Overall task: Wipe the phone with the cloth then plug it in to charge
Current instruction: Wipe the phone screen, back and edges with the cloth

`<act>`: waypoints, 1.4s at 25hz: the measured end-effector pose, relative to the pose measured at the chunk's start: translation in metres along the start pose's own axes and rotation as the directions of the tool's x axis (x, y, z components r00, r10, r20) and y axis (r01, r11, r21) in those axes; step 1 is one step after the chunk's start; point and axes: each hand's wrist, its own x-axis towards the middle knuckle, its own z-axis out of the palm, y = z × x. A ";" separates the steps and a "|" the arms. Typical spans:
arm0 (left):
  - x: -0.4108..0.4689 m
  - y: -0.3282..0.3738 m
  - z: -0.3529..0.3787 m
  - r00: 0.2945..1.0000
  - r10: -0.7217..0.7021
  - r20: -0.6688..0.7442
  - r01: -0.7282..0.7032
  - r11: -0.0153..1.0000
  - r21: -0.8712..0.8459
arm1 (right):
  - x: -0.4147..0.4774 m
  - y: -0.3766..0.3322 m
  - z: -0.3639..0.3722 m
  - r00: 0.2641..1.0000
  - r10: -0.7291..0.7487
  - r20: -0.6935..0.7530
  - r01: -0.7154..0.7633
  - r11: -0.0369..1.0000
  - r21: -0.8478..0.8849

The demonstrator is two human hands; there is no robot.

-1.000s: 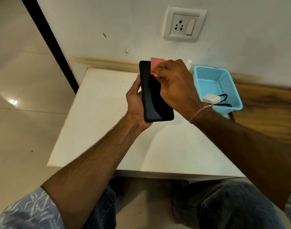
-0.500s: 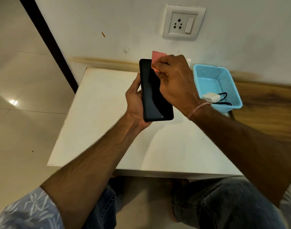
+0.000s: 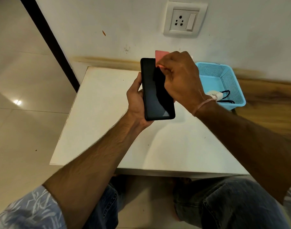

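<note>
Left hand (image 3: 135, 102): raised above the far half of the desk (image 3: 100, 116), palm behind the phone (image 3: 151, 96) and thumb along its left edge.
Left grip: clamped on the phone, fingers wrapped round its back and out of sight.
Right hand (image 3: 181, 78): knuckles toward the camera, set over the upper right part of the phone's screen.
Right grip: fingers curled tight, pinching the cloth (image 3: 160, 54) and pressing it against the glass.
Phone: black, screen dark and facing the camera, long side running away from the person and leaning slightly left, held clear of the desk.
Cloth: pink; one flat corner stands up above the right hand, just past the phone's top edge, and the rest is hidden under the fingers.
Basket (image 3: 235, 83): light blue perforated plastic, at the desk's far right end, close to the wall.
Charger (image 3: 216, 95): white adapter lying inside the basket, partly hidden by the right wrist.
Cable (image 3: 227, 101): black, looped in the basket beside the charger.
Socket (image 3: 185, 20): white wall plate above the desk, three pin holes with a rocker switch just to their right.
Wristband (image 3: 202, 105): thin pinkish thread round the right wrist.
Desk: white top, far edge against the wall.
Clothing: blue patterned sleeve (image 3: 31, 210) on the left arm; jeans (image 3: 224, 204) below the desk's near edge.
</note>
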 end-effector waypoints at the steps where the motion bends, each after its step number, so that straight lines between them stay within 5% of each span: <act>1: 0.000 -0.003 0.001 1.000 0.004 -0.001 -0.004 1.000 0.002 | 0.004 -0.005 0.003 1.000 0.005 -0.005 -0.005 1.000 -0.002; 8: -0.001 0.008 -0.005 1.000 0.002 -0.003 -0.002 0.998 -0.058 | -0.025 -0.025 0.007 0.961 -0.278 -0.007 0.276 0.951 0.139; 14: 0.000 0.002 0.002 1.000 0.009 0.006 -0.009 0.999 -0.040 | 0.002 -0.005 0.006 1.000 -0.012 -0.026 0.013 1.000 0.009; 21: 0.001 0.008 -0.006 1.000 0.008 0.015 -0.007 0.997 -0.074 | -0.018 -0.019 0.009 0.965 -0.260 0.028 0.256 0.962 0.090; 26: 0.003 0.000 -0.001 1.000 0.017 0.018 -0.017 1.000 -0.022 | 0.001 -0.002 0.008 0.999 -0.035 -0.024 0.035 0.999 -0.004; 32: 0.004 0.003 -0.007 0.999 0.018 0.027 -0.016 0.995 -0.095 | -0.004 -0.023 0.019 0.976 -0.219 0.020 0.217 0.975 0.047; 35: 0.004 0.005 -0.007 1.000 0.020 0.022 -0.018 0.999 -0.050 | -0.002 -0.009 0.011 0.983 -0.179 -0.036 0.179 0.984 0.014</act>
